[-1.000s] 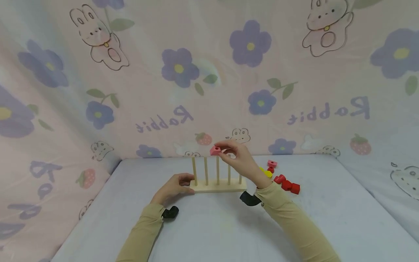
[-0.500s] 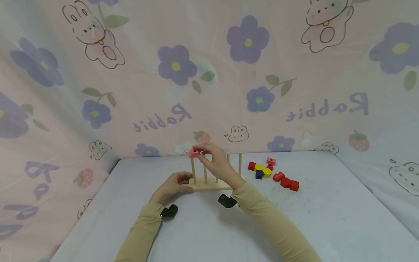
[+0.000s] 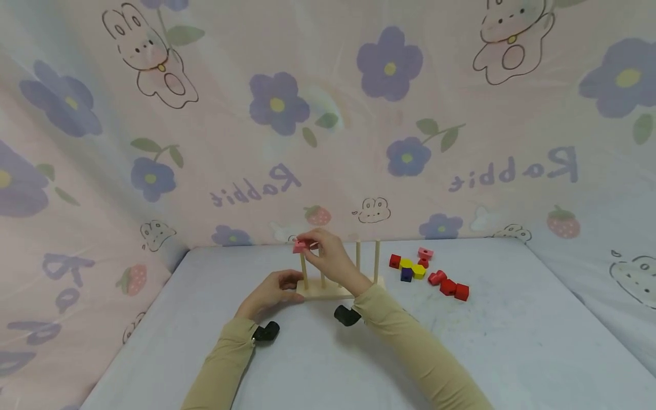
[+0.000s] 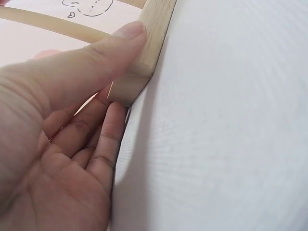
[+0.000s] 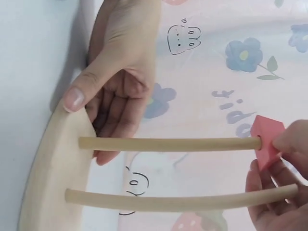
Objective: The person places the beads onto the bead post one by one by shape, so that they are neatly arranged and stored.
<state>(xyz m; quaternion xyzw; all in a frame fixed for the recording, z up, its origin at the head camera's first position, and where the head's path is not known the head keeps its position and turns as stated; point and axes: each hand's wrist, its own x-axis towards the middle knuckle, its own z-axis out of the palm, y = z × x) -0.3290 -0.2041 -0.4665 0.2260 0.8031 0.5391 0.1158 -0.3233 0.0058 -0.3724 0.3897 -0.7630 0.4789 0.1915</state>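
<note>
The pale wooden peg stand (image 3: 320, 293) stands upright on the table, with several vertical pegs. At its left end my left hand (image 3: 271, 293) grips the base; in the left wrist view the thumb (image 4: 113, 50) lies along one side of the wood. A pink block bead (image 3: 299, 247) sits at the top of the leftmost peg, pinched between thumb and fingers of my right hand (image 3: 328, 259). The right wrist view shows the peg's tip (image 5: 255, 143) in the hole of this bead. My right hand and wrist hide part of the middle pegs.
Loose beads lie right of the stand: a red cube (image 3: 394, 261), yellow beads (image 3: 418, 271), a dark blue bead (image 3: 406, 275), a pink block (image 3: 425, 254) and several other red beads (image 3: 448, 287). A patterned cloth (image 3: 338, 142) hangs behind the white table (image 3: 328, 353).
My right hand has carried the pink block bead leftwards from above the middle peg to the leftmost peg, then slightly down onto its tip. My left hand has stayed at the base.
</note>
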